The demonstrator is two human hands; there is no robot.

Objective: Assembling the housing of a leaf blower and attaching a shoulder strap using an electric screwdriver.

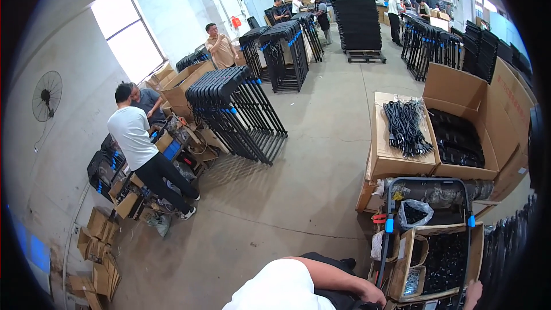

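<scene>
While both hands sit at the very bottom edge of the view, the left hand (374,297) rests at the lower end of the left tube of a black metal frame (427,180), and the right hand (474,294) shows only as a sliver by the right tube. I cannot tell for either hand whether the fingers are closed or apart.

The frame stands just beyond the hands, arching over the cartons, with a blue clip (390,225) on its left tube above the left hand. Handling it well, I judge, means keeping both tubes level and clear of the carton walls.

Between the hands lies an open brown carton (477,252) full of small black parts. Close to the left hand, a smaller carton (402,264) holds clear packets. Farther from the hands, under the frame's top bar, sits a clear plastic bag (414,212) of black pieces, with a red-handled tool (379,218) to its left.

Well beyond, a flat cardboard sheet (396,163) carries a bundle of black cables (404,126). Beside it, a large open carton (459,86) has red printing on its right flap.
</scene>
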